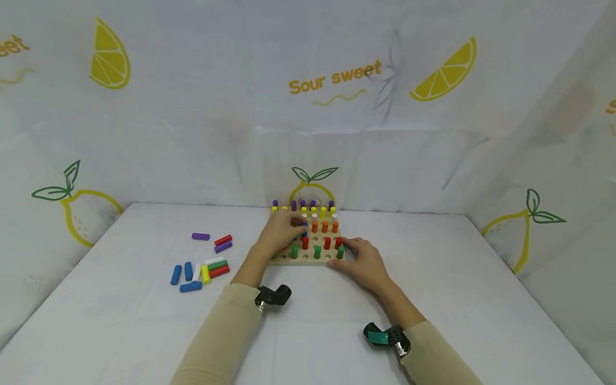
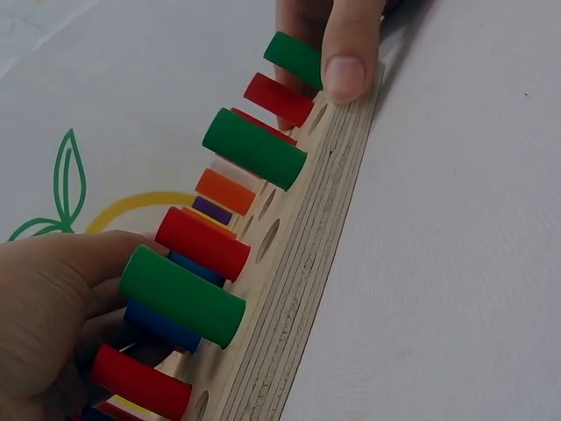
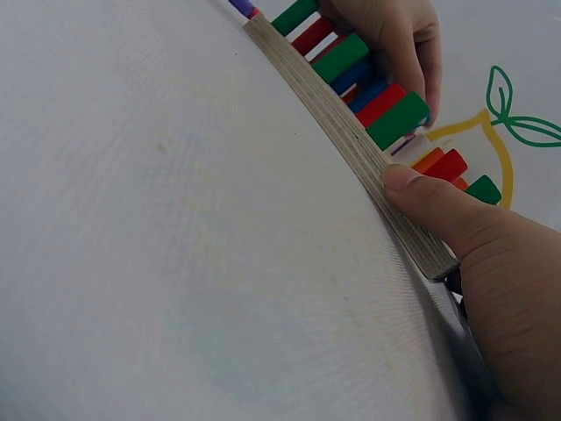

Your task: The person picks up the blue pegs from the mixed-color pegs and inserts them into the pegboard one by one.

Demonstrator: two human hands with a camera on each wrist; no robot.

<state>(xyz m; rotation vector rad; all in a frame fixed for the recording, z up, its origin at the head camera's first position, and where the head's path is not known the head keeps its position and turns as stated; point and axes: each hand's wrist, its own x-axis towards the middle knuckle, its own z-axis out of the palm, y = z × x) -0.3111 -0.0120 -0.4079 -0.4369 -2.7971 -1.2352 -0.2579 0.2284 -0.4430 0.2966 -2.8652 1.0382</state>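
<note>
Pegboard (image 1: 308, 261) lies under left hand (image 1: 284, 231), right hand (image 1: 366, 263) touching its corner.

Peg board (image 3: 351, 145): pale plywood, layered plies plain along its edge, unpainted, matt, fine grain. Pegs (image 2: 182, 296): painted in solid colours, smooth, faint satin sheen. Loose pegs (image 1: 202, 267) on the counter look the same. Counter (image 3: 175, 263): covered in white woven cloth, matt, weave visible up close. Backdrop (image 1: 192, 107): thin white printed fabric, creased. Sleeves (image 1: 221, 337): soft beige knit, matt.

Beige long sleeves (image 1: 226, 331), black wrist-mounted cameras (image 1: 272, 295).
</note>
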